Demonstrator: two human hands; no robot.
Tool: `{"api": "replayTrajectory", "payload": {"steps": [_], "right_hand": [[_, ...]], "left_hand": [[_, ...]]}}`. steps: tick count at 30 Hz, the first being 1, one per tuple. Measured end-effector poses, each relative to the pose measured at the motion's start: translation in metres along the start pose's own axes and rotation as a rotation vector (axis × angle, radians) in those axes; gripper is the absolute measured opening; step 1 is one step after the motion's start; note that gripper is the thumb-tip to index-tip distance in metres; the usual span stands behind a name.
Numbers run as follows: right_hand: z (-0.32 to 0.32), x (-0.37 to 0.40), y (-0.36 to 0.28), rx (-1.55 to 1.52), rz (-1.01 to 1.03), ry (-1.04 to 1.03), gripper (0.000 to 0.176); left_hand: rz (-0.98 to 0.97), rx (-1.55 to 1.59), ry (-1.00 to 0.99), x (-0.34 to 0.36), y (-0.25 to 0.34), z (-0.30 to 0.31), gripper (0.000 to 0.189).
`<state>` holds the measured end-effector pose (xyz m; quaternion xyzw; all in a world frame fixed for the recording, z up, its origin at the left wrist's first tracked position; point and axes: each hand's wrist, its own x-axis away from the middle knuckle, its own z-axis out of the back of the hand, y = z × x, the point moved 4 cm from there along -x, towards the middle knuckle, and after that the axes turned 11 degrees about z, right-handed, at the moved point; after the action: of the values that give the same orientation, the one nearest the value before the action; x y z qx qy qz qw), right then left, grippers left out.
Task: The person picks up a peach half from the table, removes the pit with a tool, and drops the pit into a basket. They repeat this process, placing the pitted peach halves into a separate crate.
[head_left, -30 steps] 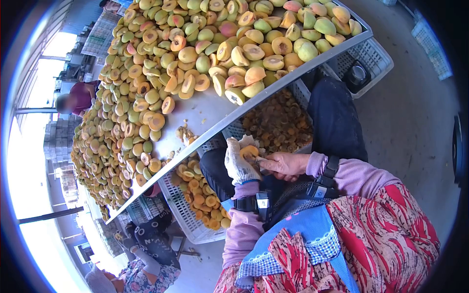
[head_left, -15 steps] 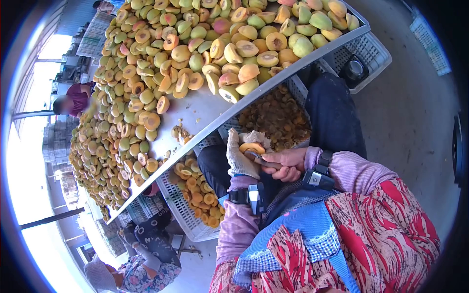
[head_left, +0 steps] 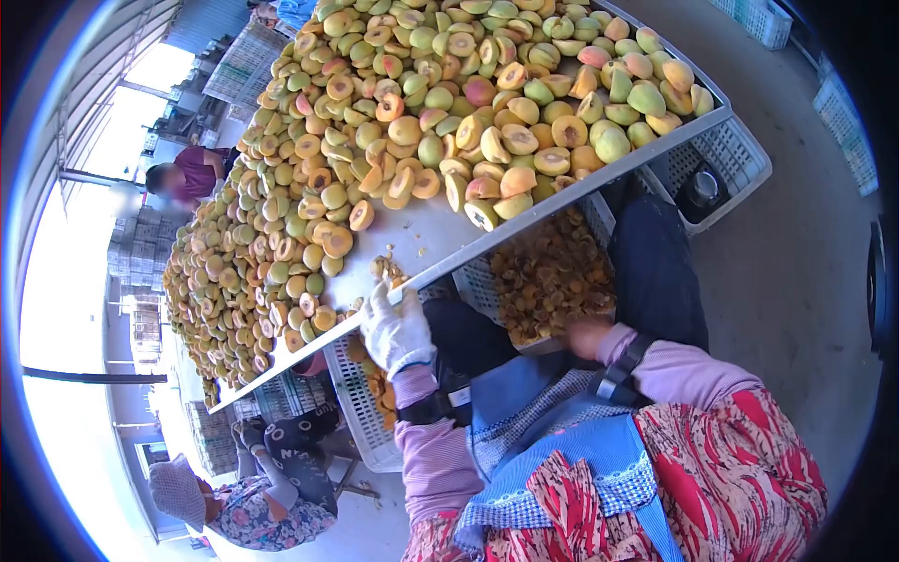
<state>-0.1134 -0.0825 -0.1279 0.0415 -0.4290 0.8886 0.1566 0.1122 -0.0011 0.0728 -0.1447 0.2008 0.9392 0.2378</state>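
My left hand (head_left: 395,326), in a white knitted glove, is raised at the metal rim of the table, its fingers stretched apart over the edge beside a few small fruit scraps (head_left: 386,266). No fruit shows in it. My right hand (head_left: 588,335) is bare and blurred by motion, low by my lap at the near edge of a crate of brown-orange pieces (head_left: 552,276); its fingers and anything in them cannot be made out. Halved yellow-green peaches (head_left: 412,131) are heaped on the table (head_left: 440,234), many with cut faces up.
Below the table at left, a white crate (head_left: 361,412) holds orange fruit halves. Another crate (head_left: 740,169) at right holds a dark round container (head_left: 702,190). A seated person in a hat (head_left: 253,506) is at lower left, another in maroon (head_left: 192,175) across the table.
My hands have parted: the left went up-left to the table rim and no longer shows the peach half. The right, earlier holding a knife against it, moved right. The view shifted slightly.
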Motion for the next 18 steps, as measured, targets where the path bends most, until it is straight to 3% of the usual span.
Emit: {"api": "replayTrajectory", "payload": {"steps": [1, 3, 4, 5, 7, 9, 11, 13, 15, 16, 18], "right_hand": [[-0.008, 0.001, 0.001, 0.092, -0.025, -0.168, 0.037], [0.029, -0.003, -0.036, -0.175, -0.123, 0.016, 0.036], [0.02, -0.014, -0.029, -0.125, -0.05, 0.1, 0.038], [0.037, -0.014, -0.042, -0.177, -0.075, 0.08, 0.037], [0.034, -0.018, -0.041, -0.281, 0.077, 0.154, 0.035], [0.029, -0.019, -0.043, -0.175, 0.047, 0.108, 0.032], [0.052, -0.015, -0.059, -0.119, -0.018, 0.008, 0.031], [0.055, -0.021, -0.051, -0.135, -0.011, 0.031, 0.032], [0.06, -0.024, -0.044, -0.254, -0.035, 0.04, 0.036], [0.062, -0.025, -0.042, -0.212, -0.019, 0.074, 0.033], [0.077, -0.026, -0.045, -0.248, -0.037, 0.054, 0.032]], "left_hand": [[0.047, -0.183, -0.023, -0.01, -0.014, 0.0, 0.04], [0.024, -0.048, -0.08, -0.031, -0.014, 0.004, 0.041], [-0.062, -0.017, -0.094, -0.038, -0.001, 0.002, 0.044], [-0.161, -0.011, -0.112, -0.042, 0.024, 0.003, 0.044], [-0.425, 0.003, -0.096, -0.059, 0.073, -0.018, 0.045], [-0.64, 0.077, -0.107, -0.072, 0.137, -0.042, 0.046], [-0.749, 0.088, -0.162, -0.086, 0.207, -0.064, 0.053], [-0.837, 0.01, -0.095, -0.104, 0.255, -0.098, 0.06], [-0.755, -0.116, -0.507, -0.128, 0.273, -0.141, 0.065], [-0.588, -0.082, -0.765, -0.147, 0.269, -0.165, 0.06], [-0.679, -0.132, -0.736, -0.153, 0.258, -0.164, 0.057]]}}
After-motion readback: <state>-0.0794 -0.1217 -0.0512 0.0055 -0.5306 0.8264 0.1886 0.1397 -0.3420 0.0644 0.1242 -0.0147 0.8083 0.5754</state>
